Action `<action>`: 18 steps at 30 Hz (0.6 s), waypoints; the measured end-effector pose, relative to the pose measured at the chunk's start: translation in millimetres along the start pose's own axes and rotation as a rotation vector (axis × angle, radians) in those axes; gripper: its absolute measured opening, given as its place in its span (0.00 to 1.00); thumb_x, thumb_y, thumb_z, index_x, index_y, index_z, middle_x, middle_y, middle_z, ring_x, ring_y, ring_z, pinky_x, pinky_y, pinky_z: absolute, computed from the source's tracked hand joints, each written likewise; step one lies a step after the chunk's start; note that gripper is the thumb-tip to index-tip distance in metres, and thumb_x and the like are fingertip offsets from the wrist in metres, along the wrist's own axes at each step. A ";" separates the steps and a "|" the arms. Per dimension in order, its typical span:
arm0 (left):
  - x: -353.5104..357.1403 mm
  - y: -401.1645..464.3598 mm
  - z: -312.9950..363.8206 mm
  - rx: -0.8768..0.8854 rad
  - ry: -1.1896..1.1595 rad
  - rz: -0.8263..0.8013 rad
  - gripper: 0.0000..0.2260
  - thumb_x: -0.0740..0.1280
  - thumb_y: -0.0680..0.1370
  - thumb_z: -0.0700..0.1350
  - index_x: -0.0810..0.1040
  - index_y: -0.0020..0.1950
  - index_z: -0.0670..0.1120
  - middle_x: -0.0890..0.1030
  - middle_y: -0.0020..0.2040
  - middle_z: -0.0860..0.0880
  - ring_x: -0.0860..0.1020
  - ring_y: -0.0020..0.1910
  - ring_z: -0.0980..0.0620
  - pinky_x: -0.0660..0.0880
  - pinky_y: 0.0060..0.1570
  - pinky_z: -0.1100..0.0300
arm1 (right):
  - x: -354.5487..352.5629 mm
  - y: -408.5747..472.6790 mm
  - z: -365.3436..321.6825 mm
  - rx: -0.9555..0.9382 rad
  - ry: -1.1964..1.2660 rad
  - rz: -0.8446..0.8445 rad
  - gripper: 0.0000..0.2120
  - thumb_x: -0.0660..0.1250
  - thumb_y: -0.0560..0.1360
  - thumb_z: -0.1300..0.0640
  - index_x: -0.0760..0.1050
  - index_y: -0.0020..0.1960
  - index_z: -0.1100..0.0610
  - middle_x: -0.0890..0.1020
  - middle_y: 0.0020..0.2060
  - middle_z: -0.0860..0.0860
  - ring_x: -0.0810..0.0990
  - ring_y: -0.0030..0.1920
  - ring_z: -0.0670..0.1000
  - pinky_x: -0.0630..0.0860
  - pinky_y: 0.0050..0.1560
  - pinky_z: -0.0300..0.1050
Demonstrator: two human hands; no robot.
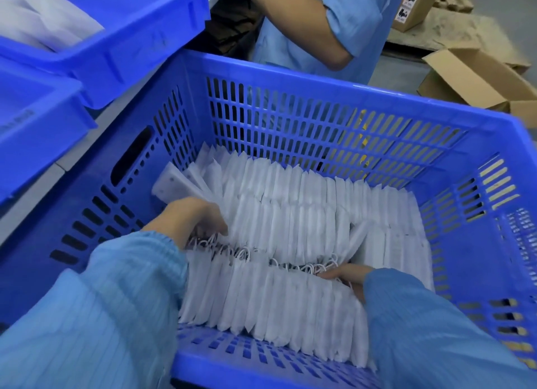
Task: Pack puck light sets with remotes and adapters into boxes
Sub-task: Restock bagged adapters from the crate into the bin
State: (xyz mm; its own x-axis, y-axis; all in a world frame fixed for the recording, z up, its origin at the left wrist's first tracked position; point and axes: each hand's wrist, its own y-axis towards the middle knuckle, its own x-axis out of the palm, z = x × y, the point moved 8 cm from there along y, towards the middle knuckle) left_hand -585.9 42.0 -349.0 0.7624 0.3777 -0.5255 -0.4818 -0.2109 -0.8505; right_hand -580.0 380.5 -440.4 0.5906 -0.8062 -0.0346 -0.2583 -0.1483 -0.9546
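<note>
- Both your hands are down inside the blue slatted crate [319,77], working at the rows of white pouches [290,214] that stand on edge in it; these look like the bagged items for the puck light sets, though what each pouch holds cannot be read here.
- Your left hand [189,217] sits at the left end of the middle row, fingers curled into the pouch tops beside the tangle of white cords [229,249]. It looks to be gripping a few pouches, but the fingertips are buried, so how many is unclear.
- Your right hand [348,275] is wedged at the right end of the near row [276,301], fingers hidden among the pouches; whether they are clenched or merely pressing cannot be told.
- Judged from this, you are lifting out a batch. Squeeze the bundle from both ends so it comes up as one block.
- Mind the cords: they lie across the gap between rows and could snag and drag neighbours out.
- Lift straight up, clear of the crate wall, and leave the far row leaning as it is.
- The loose white piece [171,182] propped at the left wall may slide down once its support goes.
- The blue bins [116,40] at upper left are the nearest place to set the batch down, if that is where it goes.
</note>
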 end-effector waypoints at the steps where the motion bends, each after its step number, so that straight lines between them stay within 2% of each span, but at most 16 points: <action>1: -13.1 -10.3 0.8 0.028 0.051 0.074 0.17 0.66 0.79 0.56 0.78 0.56 0.43 0.83 0.50 0.43 0.80 0.40 0.47 0.77 0.40 0.55 | 1.0 -0.1 0.9 0.003 0.018 -0.048 0.12 0.71 0.74 0.58 0.81 0.56 0.62 0.81 0.58 0.62 0.77 0.63 0.61 0.68 0.69 0.59; 3: -37.8 -34.7 9.0 0.159 0.090 0.261 0.16 0.65 0.80 0.57 0.81 0.51 0.45 0.82 0.45 0.43 0.80 0.39 0.49 0.77 0.41 0.55 | 0.8 -0.7 2.5 0.016 0.043 -0.095 0.10 0.73 0.72 0.59 0.83 0.51 0.61 0.84 0.53 0.61 0.80 0.58 0.60 0.69 0.68 0.60; 5: -58.5 -57.4 14.5 0.322 -0.091 0.465 0.17 0.64 0.80 0.58 0.82 0.42 0.46 0.84 0.41 0.47 0.80 0.38 0.51 0.74 0.37 0.58 | -1.0 -2.9 1.1 0.012 0.029 -0.092 0.16 0.75 0.69 0.56 0.81 0.55 0.60 0.84 0.51 0.60 0.81 0.56 0.60 0.72 0.66 0.58; 7: -61.3 -67.8 9.7 0.372 -0.229 0.575 0.16 0.64 0.81 0.55 0.80 0.42 0.45 0.84 0.42 0.49 0.78 0.38 0.54 0.71 0.34 0.60 | 0.8 -6.9 -3.0 0.006 0.019 -0.098 0.20 0.76 0.66 0.54 0.82 0.57 0.59 0.84 0.53 0.60 0.82 0.55 0.60 0.74 0.62 0.56; 8: -54.3 -64.8 9.1 0.352 -0.196 0.549 0.14 0.64 0.81 0.53 0.80 0.45 0.44 0.83 0.44 0.47 0.78 0.41 0.52 0.73 0.35 0.58 | 1.3 -9.7 -5.3 0.003 0.018 -0.093 0.20 0.76 0.66 0.54 0.83 0.56 0.59 0.84 0.54 0.60 0.82 0.54 0.59 0.75 0.61 0.55; 10: -31.9 -50.5 9.7 0.291 -0.046 0.423 0.14 0.64 0.80 0.52 0.79 0.57 0.42 0.82 0.55 0.44 0.79 0.51 0.46 0.76 0.46 0.54 | 0.9 -14.8 -11.5 -0.002 -0.015 -0.055 0.15 0.74 0.69 0.56 0.82 0.55 0.59 0.84 0.50 0.60 0.82 0.50 0.59 0.76 0.58 0.52; 12: -11.2 -37.4 11.5 0.254 0.077 0.331 0.21 0.64 0.79 0.53 0.72 0.71 0.47 0.74 0.67 0.43 0.74 0.63 0.43 0.74 0.55 0.52 | 0.5 -21.2 -21.7 -0.027 -0.076 -0.001 0.08 0.69 0.74 0.60 0.81 0.52 0.60 0.83 0.41 0.58 0.80 0.42 0.57 0.77 0.48 0.47; 13: -5.2 -32.8 13.3 0.246 0.124 0.323 0.26 0.64 0.78 0.54 0.66 0.75 0.50 0.69 0.70 0.43 0.70 0.67 0.42 0.73 0.58 0.51 | -0.3 -24.6 -26.7 -0.035 -0.117 0.026 0.06 0.67 0.75 0.61 0.80 0.51 0.60 0.81 0.39 0.58 0.78 0.38 0.56 0.75 0.43 0.44; 15: 2.1 -26.0 16.2 0.231 0.199 0.324 0.31 0.64 0.77 0.55 0.60 0.78 0.53 0.63 0.71 0.42 0.64 0.71 0.39 0.70 0.61 0.47 | 2.4 -31.6 -34.6 -0.042 -0.189 0.066 0.04 0.64 0.76 0.63 0.78 0.48 0.61 0.77 0.37 0.57 0.74 0.34 0.54 0.72 0.37 0.43; 18: 2.9 -26.4 15.5 0.231 0.228 0.322 0.27 0.64 0.77 0.53 0.64 0.74 0.48 0.64 0.69 0.41 0.65 0.69 0.40 0.71 0.57 0.48 | 5.1 -39.9 -33.7 -0.088 -0.131 0.132 0.04 0.64 0.77 0.66 0.78 0.45 0.63 0.80 0.34 0.57 0.79 0.31 0.54 0.76 0.31 0.39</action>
State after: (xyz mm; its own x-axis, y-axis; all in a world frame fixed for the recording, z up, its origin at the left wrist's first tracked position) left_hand -577.6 62.7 -327.7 0.6214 0.1122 -0.7754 -0.7737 -0.0684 -0.6299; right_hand -592.4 363.0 -392.5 0.6403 -0.7413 -0.2014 -0.4023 -0.1003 -0.9100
